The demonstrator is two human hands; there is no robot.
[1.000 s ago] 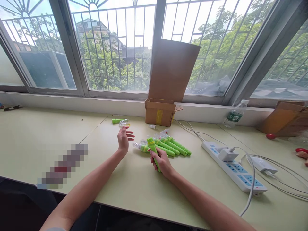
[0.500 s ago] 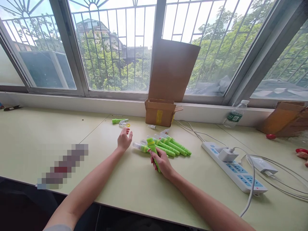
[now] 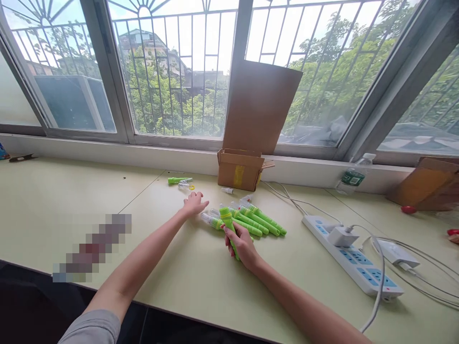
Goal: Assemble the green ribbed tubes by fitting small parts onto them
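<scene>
My right hand (image 3: pixel 245 247) is wrapped round a light-green plastic tube (image 3: pixel 226 217), its wider ribbed end pointing up and away from me. My left hand (image 3: pixel 195 204) reaches over the table with its fingers apart and nothing visible in them. Just right of it lie several similar green tubes (image 3: pixel 258 220) with clear caps, side by side and partly behind my right hand. Beyond my left hand are another green tube (image 3: pixel 175 180), a clear plastic piece (image 3: pixel 184 186) and a yellow ring (image 3: pixel 192 188). A small white part (image 3: pixel 227 190) lies near the box.
A cardboard box (image 3: pixel 239 173) stands at the back against the sill. On the right are a white power strip (image 3: pixel 353 260) with chargers and loose cables, a plastic bottle (image 3: pixel 353 177) and a brown carton (image 3: pixel 419 186). A blurred-out patch (image 3: pixel 95 246) covers something at left.
My left hand has moved right, away from the loose parts and closer to the row of green tubes, its fingers more spread. My right hand keeps its hold; the view has shifted slightly.
</scene>
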